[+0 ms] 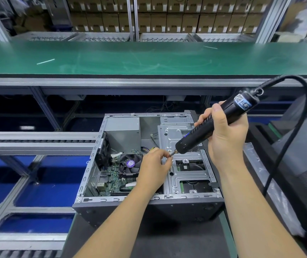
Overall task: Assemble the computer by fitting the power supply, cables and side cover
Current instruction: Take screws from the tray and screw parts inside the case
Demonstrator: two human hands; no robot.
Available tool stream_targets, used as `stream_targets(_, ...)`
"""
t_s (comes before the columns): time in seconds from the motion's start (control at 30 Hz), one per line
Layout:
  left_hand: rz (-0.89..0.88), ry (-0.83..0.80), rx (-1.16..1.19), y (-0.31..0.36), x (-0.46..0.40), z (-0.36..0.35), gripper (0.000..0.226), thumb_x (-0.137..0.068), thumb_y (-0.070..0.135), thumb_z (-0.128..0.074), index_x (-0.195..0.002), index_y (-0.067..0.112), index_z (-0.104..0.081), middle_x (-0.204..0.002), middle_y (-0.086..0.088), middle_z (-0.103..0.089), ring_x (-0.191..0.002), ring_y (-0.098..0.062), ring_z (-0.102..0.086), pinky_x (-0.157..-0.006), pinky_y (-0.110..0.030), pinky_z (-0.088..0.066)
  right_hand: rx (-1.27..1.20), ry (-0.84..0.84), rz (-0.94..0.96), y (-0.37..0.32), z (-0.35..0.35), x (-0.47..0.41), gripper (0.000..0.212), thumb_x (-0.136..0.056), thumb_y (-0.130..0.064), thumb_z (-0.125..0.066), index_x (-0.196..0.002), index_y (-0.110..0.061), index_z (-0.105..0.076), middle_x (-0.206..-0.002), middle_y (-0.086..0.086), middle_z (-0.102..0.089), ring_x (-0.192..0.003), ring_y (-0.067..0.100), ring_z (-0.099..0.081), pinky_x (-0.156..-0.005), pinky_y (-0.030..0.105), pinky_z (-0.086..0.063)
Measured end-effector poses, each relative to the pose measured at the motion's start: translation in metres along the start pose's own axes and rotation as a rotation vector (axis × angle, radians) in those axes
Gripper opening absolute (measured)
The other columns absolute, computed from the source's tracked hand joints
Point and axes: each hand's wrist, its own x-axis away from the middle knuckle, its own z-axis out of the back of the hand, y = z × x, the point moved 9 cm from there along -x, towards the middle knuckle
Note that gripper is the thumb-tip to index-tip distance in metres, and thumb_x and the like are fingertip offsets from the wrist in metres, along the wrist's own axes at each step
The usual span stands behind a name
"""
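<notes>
Grey steel walls of the open computer case (167, 199) ring your work on all sides, its open side facing up on the dark bench (158, 237). The power supply (124, 135) sits in the corner at 11 o'clock, with free room above the drive cage (188, 172). Your right hand (225, 135) grips the black electric screwdriver (212, 123), whose long axis runs from 2 o'clock down to 8 o'clock, bit end low. Your left hand (154, 168) pinches something small at the bit tip; a screw, likely, though too small to tell. The tool's cable (297, 127) loops out at 3 o'clock. A green conveyor belt (149, 58) lies beyond at 12 o'clock.
</notes>
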Motion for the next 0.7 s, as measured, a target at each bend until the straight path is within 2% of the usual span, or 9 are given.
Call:
stream_targets(0.1, 0.01, -0.014, -0.021, -0.002, -0.001, -0.002, 0.005, -0.091, 0.018, -0.069, -0.087, 0.015, -0.07, -0.07, 0.013, -0.043, -0.064, -0.002, -0.044, -0.062, -0.013, -0.031, 0.042, -0.05, 0.016, -0.003, -0.008, 0.003, 0.015, -0.086, -0.028, -0.073, -0.086, -0.036, -0.06, -0.069, 0.001, -0.064, -0.061, 0.024, -0.061, -0.07, 0.05, -0.054)
stream_targets(0.17, 0.01, -0.038, -0.044, -0.003, -0.001, -0.006, 0.005, -0.092, 0.019, -0.069, -0.088, 0.015, -0.07, -0.072, 0.013, -0.043, -0.066, -0.003, -0.044, -0.062, -0.015, -0.03, 0.093, -0.097, 0.033, -0.005, -0.015, 0.006, 0.02, -0.085, -0.028, -0.072, -0.079, -0.044, -0.062, -0.069, 0.0, -0.065, -0.062, 0.024, -0.062, -0.069, 0.045, -0.054)
stream_targets(0.33, 0.016, -0.052, -0.068, -0.007, -0.002, -0.01, 0.007, -0.092, 0.021, -0.069, -0.086, 0.017, -0.069, -0.072, 0.015, -0.042, -0.068, -0.001, -0.044, -0.065, -0.008, -0.032, 0.191, -0.186, 0.091, -0.01, -0.028, 0.014, 0.017, -0.084, -0.022, -0.071, -0.082, -0.036, -0.063, -0.07, 0.004, -0.067, -0.064, 0.021, -0.065, -0.069, 0.027, -0.055)
stream_targets(0.4, 0.027, -0.062, -0.082, -0.009, -0.002, -0.012, 0.006, -0.092, 0.022, -0.069, -0.087, 0.018, -0.07, -0.073, 0.015, -0.042, -0.069, -0.004, -0.045, -0.065, -0.011, -0.031, 0.197, -0.199, 0.091, -0.008, -0.029, 0.017, 0.014, -0.083, -0.023, -0.073, -0.089, -0.021, -0.06, -0.073, 0.008, -0.066, -0.067, 0.022, -0.065, -0.07, 0.029, -0.055)
stream_targets(0.5, 0.035, -0.062, -0.089, -0.01, -0.003, -0.013, 0.007, -0.092, 0.024, -0.07, -0.088, 0.018, -0.071, -0.074, 0.015, -0.043, -0.07, -0.006, -0.044, -0.065, -0.015, -0.027, 0.226, -0.194, 0.074, -0.003, -0.03, 0.02, 0.029, -0.082, -0.028, -0.074, -0.094, -0.01, -0.054, -0.079, 0.022, -0.064, -0.072, 0.029, -0.063, -0.074, 0.039, -0.057)
stream_targets(0.6, 0.04, -0.061, -0.083, -0.011, -0.004, -0.012, 0.008, -0.091, 0.025, -0.07, -0.091, 0.017, -0.072, -0.075, 0.013, -0.045, -0.069, -0.003, -0.045, -0.066, -0.017, -0.028, 0.222, -0.193, 0.064, -0.002, -0.033, 0.022, 0.027, -0.082, -0.028, -0.075, -0.094, -0.017, -0.054, -0.082, 0.026, -0.063, -0.073, 0.031, -0.062, -0.076, 0.046, -0.056)
stream_targets(0.7, 0.045, -0.074, -0.04, -0.011, -0.002, -0.012, 0.009, -0.088, 0.021, -0.072, -0.095, 0.016, -0.073, -0.076, 0.013, -0.047, -0.067, 0.0, -0.046, -0.063, -0.012, -0.031, 0.213, -0.174, 0.067, -0.001, -0.031, 0.019, 0.024, -0.081, -0.029, -0.075, -0.092, -0.023, -0.054, -0.081, 0.024, -0.063, -0.07, 0.028, -0.064, -0.073, 0.041, -0.057)
